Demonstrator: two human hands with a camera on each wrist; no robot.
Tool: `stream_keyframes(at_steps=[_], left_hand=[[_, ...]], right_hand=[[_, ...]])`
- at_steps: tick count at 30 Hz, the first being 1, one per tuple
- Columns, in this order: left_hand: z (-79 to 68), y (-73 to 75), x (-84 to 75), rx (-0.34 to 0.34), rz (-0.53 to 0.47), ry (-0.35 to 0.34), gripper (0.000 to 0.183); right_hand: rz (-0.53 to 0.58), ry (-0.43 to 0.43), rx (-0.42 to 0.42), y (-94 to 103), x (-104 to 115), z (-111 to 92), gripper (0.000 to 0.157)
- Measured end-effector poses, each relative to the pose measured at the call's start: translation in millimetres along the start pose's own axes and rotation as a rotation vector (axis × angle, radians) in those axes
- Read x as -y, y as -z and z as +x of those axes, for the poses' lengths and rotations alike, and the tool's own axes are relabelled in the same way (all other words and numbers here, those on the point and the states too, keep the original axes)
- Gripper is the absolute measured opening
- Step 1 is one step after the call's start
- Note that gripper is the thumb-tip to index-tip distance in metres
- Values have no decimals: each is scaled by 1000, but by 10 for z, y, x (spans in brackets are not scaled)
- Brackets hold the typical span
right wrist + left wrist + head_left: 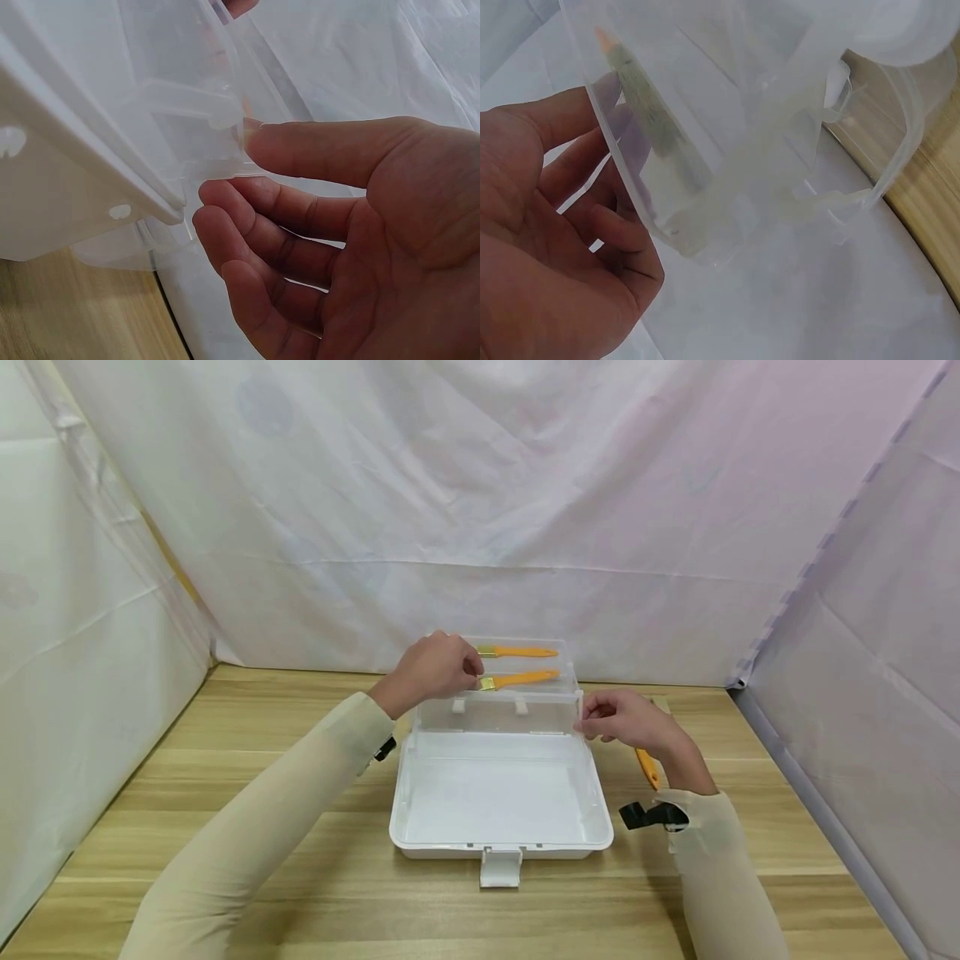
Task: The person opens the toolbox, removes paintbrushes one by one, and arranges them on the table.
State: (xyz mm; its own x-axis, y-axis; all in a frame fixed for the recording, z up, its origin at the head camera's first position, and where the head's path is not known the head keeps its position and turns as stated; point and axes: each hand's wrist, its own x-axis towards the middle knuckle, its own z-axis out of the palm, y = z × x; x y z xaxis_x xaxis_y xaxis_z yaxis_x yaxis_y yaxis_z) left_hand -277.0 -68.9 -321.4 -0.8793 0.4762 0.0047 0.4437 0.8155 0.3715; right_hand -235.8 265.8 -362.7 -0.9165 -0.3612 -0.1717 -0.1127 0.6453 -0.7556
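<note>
Left hand curled round the clear lid, right hand pinching its corner, behind the open white box. Two orange-handled brushes at the lid (in or on, can't tell); uneven tilting could slide them.

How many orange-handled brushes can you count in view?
3: a farther brush and a nearer brush on the clear plastic behind the white box, and a third brush right of it, partly hidden by the right hand. Others may be hidden.

Soft diffuse light, faint shadows, dimmer wrist views
</note>
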Motion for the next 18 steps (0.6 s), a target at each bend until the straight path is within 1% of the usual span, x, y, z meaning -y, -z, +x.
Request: stream_keyframes(at_steps=[6,10,18], left_hand=[[19,30,-7,37,-9,-3,21],[43,41,12,56,-24,-30,21],[72,45,74,89,-48,-57,14]], right_hand=[[10,-9,3,-1,-26,5,17],[13,-16,4,1,-35,4,17],[5,-7,9,0,-60,12,17]])
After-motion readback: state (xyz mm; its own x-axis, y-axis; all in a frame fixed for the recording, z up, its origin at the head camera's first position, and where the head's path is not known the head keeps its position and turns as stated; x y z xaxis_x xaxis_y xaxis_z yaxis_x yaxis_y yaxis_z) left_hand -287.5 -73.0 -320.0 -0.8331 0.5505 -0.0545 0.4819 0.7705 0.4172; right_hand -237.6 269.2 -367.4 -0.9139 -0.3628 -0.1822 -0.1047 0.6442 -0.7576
